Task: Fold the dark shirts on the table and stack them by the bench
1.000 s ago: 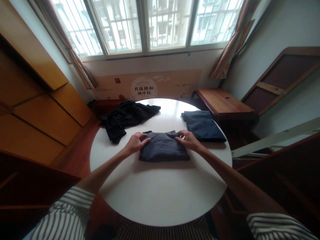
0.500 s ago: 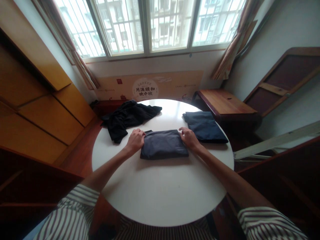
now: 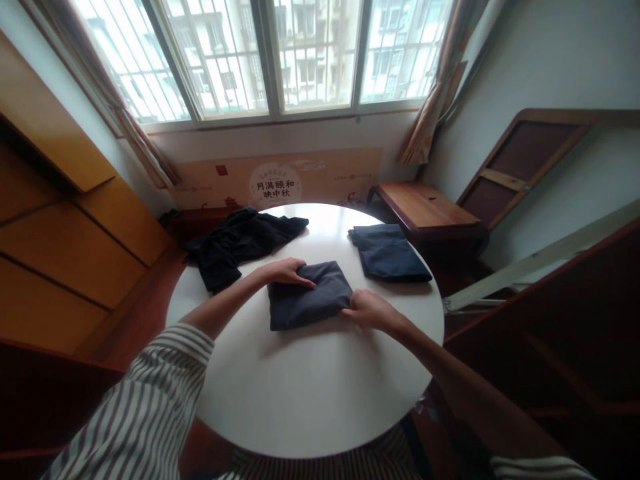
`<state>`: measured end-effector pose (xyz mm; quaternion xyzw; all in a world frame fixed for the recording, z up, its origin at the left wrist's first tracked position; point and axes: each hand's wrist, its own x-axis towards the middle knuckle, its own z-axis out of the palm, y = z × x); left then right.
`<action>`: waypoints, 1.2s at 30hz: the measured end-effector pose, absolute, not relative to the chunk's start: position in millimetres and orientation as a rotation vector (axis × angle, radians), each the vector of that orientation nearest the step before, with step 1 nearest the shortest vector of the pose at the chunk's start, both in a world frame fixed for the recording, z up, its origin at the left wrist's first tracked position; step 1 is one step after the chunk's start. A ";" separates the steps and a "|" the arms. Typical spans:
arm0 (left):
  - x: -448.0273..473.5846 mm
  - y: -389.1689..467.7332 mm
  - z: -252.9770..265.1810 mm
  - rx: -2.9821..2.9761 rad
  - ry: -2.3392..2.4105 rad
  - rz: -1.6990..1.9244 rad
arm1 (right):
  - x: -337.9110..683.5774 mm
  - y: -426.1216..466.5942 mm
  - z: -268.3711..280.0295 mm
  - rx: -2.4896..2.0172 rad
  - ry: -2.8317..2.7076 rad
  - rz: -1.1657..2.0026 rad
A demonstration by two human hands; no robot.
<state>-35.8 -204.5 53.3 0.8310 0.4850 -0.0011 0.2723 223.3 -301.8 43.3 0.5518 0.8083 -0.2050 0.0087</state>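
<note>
While left hand (image 3: 289, 272) lays thumb over top of folded grey cloth (image 3: 316, 300), likely steadying it, right hand (image 3: 369, 310) curls closed on cloth's right end, seemingly controlling that edge. Left's tightness: cannot tell. Cloth sits between hands, on white table (image 3: 310, 400). Beyond cloth, rightward: folded navy garment (image 3: 393, 255); leftward: rumpled black garment (image 3: 240, 243); both apart, perhaps leaving working room.

A round white table (image 3: 305, 393) carries three pieces of cloth. A crumpled black garment (image 3: 240, 243) sprawls along its far left edge. A folded dark blue cloth (image 3: 390, 253) lies flat, one corner just beside the right edge. Around the table's middle, well apart from the near edge, sits a folded grey cloth (image 3: 310, 300).
</note>
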 end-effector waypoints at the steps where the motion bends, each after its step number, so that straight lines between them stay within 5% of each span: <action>1: -37.1 -205.3 52.8 2.163 1.325 0.042 | 224.2 -298.6 38.0 1.761 2.548 -0.598; 7: -48.4 -229.8 42.1 1.684 1.213 0.342 | 219.9 -276.1 14.0 2.119 2.802 -0.677; 13: -38.9 -265.9 28.1 1.519 1.016 0.806 | 206.9 -272.1 13.1 1.864 2.200 -2.633; 17: -27.7 -274.1 29.7 1.468 0.980 0.936 | 204.6 -278.9 17.8 1.600 1.823 -3.074; 26: -13.4 -272.4 20.8 1.480 1.107 0.969 | 199.9 -293.7 21.6 1.447 1.781 -3.390; 36: 2.8 -296.7 41.3 1.088 0.985 0.797 | 236.7 -272.2 51.2 1.657 2.048 -3.212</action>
